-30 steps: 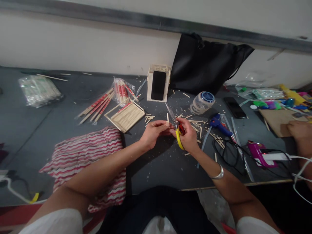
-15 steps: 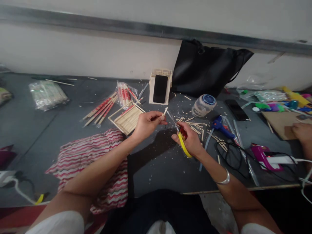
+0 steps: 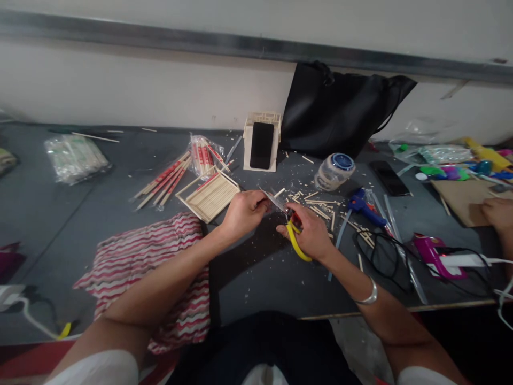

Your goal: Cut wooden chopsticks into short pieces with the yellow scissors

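My right hand [image 3: 308,231] is closed round the yellow handle of a pair of scissors [image 3: 295,243], whose blades point up and to the left. A short wooden stick [image 3: 280,192] shows just beyond the blades. My left hand [image 3: 246,213] pinches that stick near the blade tips; its fingertips are partly hidden. Left of this hand lies a tray-like frame of glued sticks [image 3: 212,199] with one red-marked stick. Cut stick pieces [image 3: 323,203] and small crumbs are scattered on the table right of the scissors.
A phone [image 3: 262,145] leans on a stick-built stand at the back. Nearby are a plastic jar [image 3: 335,172], a blue glue gun [image 3: 365,207] with its cable, a black bag [image 3: 340,112], red-marked chopsticks [image 3: 166,179] and a striped cloth [image 3: 152,267]. Another person's hand [image 3: 497,211] rests at far right.
The scissor blades have moved left and now cross the stick by my left fingers. The stick has tilted further to the right, and my left hand has dropped slightly.
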{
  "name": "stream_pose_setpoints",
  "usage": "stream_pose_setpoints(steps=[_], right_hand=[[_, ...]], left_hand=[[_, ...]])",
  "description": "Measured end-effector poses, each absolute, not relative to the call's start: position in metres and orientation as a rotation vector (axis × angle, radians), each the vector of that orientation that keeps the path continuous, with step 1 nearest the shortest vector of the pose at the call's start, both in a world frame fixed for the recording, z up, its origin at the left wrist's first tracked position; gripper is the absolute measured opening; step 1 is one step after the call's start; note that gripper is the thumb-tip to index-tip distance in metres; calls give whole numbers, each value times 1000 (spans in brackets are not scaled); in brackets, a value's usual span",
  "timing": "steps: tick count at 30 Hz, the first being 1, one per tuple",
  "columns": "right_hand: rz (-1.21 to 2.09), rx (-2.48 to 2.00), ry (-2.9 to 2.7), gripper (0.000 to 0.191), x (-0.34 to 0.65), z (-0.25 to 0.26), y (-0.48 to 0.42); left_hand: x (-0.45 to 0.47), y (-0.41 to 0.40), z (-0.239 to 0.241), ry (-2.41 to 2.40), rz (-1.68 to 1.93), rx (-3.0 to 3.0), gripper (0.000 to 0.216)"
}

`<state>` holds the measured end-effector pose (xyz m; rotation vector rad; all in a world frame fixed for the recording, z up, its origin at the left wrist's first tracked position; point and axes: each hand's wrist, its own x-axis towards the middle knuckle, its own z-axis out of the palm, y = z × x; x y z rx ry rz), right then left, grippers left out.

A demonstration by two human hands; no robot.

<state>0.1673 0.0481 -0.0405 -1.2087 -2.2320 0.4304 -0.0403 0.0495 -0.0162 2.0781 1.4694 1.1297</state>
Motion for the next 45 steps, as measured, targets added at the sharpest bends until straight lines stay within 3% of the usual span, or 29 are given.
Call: stream_pose_setpoints(steps=[20, 37, 45], right_hand=[[382, -1214, -2224, 52, 168, -48, 46], [325, -1238, -2267, 34, 171, -55, 47], [464, -1233, -2180, 23, 175, -43, 49]], left_hand=[[-41, 47, -15, 1457, 1096, 2090, 18], [-37, 46, -14, 1413, 1128, 2026, 20], [-34, 50, -5, 1208, 1240, 1338, 12]])
